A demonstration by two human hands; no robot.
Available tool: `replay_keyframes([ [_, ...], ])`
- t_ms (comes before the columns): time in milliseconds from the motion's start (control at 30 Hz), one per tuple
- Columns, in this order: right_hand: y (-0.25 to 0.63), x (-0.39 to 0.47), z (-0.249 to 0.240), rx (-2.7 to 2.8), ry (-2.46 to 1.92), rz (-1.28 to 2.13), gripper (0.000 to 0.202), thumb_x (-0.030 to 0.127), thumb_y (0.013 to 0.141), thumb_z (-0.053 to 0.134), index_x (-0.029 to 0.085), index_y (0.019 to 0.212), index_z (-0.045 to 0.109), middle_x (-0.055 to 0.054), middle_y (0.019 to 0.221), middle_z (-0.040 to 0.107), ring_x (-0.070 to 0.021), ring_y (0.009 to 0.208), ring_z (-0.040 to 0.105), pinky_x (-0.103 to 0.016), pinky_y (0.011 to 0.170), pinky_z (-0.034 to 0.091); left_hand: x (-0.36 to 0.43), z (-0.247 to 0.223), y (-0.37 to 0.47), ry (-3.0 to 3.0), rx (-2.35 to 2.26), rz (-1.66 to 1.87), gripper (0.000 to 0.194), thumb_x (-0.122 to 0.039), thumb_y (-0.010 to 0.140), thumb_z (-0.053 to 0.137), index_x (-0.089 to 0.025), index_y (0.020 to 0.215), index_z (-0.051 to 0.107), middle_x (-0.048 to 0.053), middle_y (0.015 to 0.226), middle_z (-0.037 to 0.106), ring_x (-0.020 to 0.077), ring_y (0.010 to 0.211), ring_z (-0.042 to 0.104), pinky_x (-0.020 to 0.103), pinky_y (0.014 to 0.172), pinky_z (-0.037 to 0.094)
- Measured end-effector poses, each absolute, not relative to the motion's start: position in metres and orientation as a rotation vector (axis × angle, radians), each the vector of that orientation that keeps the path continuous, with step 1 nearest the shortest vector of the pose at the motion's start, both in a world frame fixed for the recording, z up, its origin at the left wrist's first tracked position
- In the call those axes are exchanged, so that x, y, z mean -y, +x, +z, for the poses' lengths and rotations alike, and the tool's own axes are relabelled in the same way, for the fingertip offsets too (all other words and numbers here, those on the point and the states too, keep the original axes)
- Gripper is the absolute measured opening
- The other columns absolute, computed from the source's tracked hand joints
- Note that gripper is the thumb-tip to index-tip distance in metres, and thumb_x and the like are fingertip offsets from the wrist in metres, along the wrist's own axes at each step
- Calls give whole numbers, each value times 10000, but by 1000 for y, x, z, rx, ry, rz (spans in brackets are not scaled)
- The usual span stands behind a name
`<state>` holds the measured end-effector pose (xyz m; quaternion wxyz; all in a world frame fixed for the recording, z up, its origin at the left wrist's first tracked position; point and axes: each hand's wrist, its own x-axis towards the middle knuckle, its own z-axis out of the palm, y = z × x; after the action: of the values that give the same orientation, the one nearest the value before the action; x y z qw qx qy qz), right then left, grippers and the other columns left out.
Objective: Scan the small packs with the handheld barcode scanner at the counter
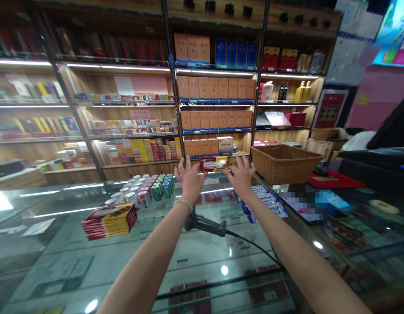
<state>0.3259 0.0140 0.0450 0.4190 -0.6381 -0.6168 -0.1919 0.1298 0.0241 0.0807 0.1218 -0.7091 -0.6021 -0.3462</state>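
A small red and yellow packet (209, 165) is held up over the far part of the glass counter, level between my two hands. My left hand (190, 179) grips its left end with the thumb low and the other fingers raised. At the right end, my right hand (241, 178) pinches it in the same way. Similar red and yellow packets (108, 222) lie stacked to the left of my left forearm. A dark handheld barcode scanner (207, 224) rests on the glass between my forearms, its cable running under my right arm.
Rows of small cylindrical containers (146, 188) stand left of my left hand. Blue and white packets (265, 201) lie beside my right forearm. A wicker basket (283, 163) sits at the right on the glass counter (149, 248). Shelves of orange boxes (218, 89) rise behind.
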Motion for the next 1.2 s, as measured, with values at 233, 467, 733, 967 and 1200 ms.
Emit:
replay_keyframes([
  [233, 281, -8, 36, 1502, -1567, -340, 276, 444, 986, 586, 255, 1035, 781, -91, 1646, 461, -325, 1557, 261, -608, 1203, 180, -4, 70, 82, -2020, 1755, -1079, 436, -413, 930, 660, -231, 1326, 660, 108, 1744, 249, 355, 1625, 162, 601, 1291, 150],
  [467, 251, -1, 18, 1555, -1549, -191, 221, 394, 959, 621, 255, 1011, 785, -86, 1629, 486, -335, 1557, 274, -585, 1200, 202, 2, 41, 49, -1986, 1819, -1059, 427, -405, 942, 632, -259, 1342, 649, 97, 1746, 251, 339, 1626, 171, 582, 1293, 171],
  [733, 244, 8, 6, 1516, -1492, 26, 217, 400, 954, 624, 266, 940, 794, -62, 1585, 545, -324, 1524, 347, -580, 1200, 264, 14, 29, 40, -1986, 1820, -1001, 416, -421, 935, 639, -249, 1312, 671, 89, 1738, 275, 343, 1623, 175, 587, 1295, 162],
  [967, 250, 12, 2, 1582, -1409, 139, 254, 446, 950, 618, 275, 957, 806, -46, 1561, 572, -316, 1496, 385, -552, 1209, 312, 23, 30, 37, -1989, 1817, -989, 427, -440, 939, 624, -278, 1332, 661, 42, 1741, 279, 322, 1631, 143, 557, 1308, 142],
  [1200, 250, 12, -4, 1559, -1370, 100, 271, 450, 956, 611, 257, 934, 801, -73, 1501, 627, -316, 1461, 432, -530, 1211, 329, 24, 28, 40, -2019, 1833, -964, 440, -433, 933, 637, -269, 1341, 639, 54, 1748, 255, 330, 1625, 166, 571, 1303, 139],
])
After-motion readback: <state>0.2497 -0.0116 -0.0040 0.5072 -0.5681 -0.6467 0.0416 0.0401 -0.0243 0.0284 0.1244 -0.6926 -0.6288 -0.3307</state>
